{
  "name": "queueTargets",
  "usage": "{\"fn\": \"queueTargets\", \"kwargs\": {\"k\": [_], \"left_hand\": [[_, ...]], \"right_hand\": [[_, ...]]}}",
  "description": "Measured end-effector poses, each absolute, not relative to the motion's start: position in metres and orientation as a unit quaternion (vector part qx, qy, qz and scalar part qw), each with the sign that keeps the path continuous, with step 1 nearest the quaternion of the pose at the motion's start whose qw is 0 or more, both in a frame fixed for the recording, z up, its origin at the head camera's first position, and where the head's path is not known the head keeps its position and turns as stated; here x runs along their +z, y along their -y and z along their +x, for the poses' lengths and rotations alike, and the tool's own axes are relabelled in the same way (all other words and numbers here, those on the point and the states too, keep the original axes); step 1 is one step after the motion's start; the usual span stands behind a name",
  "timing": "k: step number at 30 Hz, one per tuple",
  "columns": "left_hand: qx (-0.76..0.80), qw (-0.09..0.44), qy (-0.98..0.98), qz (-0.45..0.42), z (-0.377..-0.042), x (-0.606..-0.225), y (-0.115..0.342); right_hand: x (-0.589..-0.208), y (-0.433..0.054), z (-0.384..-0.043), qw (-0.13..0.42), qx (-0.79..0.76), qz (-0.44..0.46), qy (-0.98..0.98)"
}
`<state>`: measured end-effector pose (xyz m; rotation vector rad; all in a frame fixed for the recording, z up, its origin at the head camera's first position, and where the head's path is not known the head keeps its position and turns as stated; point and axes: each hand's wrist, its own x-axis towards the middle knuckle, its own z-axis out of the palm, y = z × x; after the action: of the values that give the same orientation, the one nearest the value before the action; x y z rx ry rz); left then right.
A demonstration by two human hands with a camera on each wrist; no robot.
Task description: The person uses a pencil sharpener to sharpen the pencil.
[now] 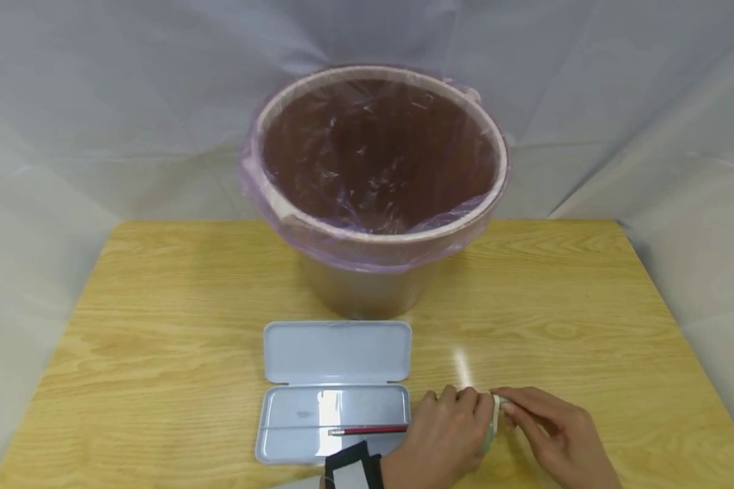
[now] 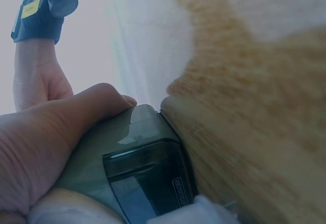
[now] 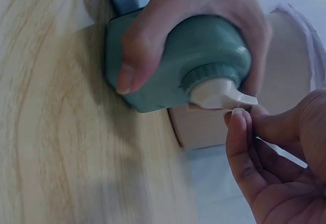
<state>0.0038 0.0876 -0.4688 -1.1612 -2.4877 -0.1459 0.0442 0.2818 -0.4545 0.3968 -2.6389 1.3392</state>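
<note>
My left hand point(image 1: 443, 431) grips the body of a green crank pencil sharpener point(image 3: 206, 46) lying low over the table. Its dark see-through drawer point(image 2: 145, 180) shows in the left wrist view. With thumb and fingertips, my right hand point(image 1: 553, 428) pinches the end of the white crank point(image 3: 219, 94). A red-and-black pencil point(image 1: 370, 430) with a pale end stretches across the pencil case and passes out of sight behind my left hand. That grey-blue pencil case point(image 1: 336, 352) lies unfolded just left of the hands.
Behind the case a large brown bin point(image 1: 373, 292), lined with a thin purple bag point(image 1: 379, 261), stands at the back of the wooden table point(image 1: 159, 339). Pale sheeting point(image 1: 159, 102) hangs around the table. A white edge point(image 1: 300, 483) shows at the bottom of the head view.
</note>
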Motion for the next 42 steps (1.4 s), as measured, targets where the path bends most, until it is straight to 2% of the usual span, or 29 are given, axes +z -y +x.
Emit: {"fn": "queueTargets", "kwargs": {"k": [6,9,22,26,31,37,42], "left_hand": [[-0.052,0.17,0.886,-0.427,0.005,-0.468,-0.088],[-0.054,0.164,0.889,-0.424,0.005,-0.467,-0.088],[-0.058,0.22,0.891,-0.394,0.006,-0.47,-0.088],[-0.062,0.223,0.889,-0.396,0.005,-0.469,-0.088],[-0.064,0.207,0.89,-0.401,0.005,-0.469,-0.087],[-0.068,0.22,0.888,-0.398,0.005,-0.469,-0.088],[-0.078,0.221,0.886,-0.4,0.005,-0.469,-0.089]], "right_hand": [[-0.466,-0.284,0.037,0.084,0.47,0.151,0.865],[-0.468,-0.283,0.035,0.068,0.475,0.128,0.868],[-0.471,-0.275,0.032,-0.062,0.412,-0.041,0.908],[-0.474,-0.277,0.036,-0.075,0.398,-0.031,0.914],[-0.481,-0.283,0.043,-0.075,0.405,0.033,0.911],[-0.489,-0.287,0.057,-0.065,0.431,0.089,0.896],[-0.488,-0.287,0.066,-0.09,0.441,0.073,0.89]]}}
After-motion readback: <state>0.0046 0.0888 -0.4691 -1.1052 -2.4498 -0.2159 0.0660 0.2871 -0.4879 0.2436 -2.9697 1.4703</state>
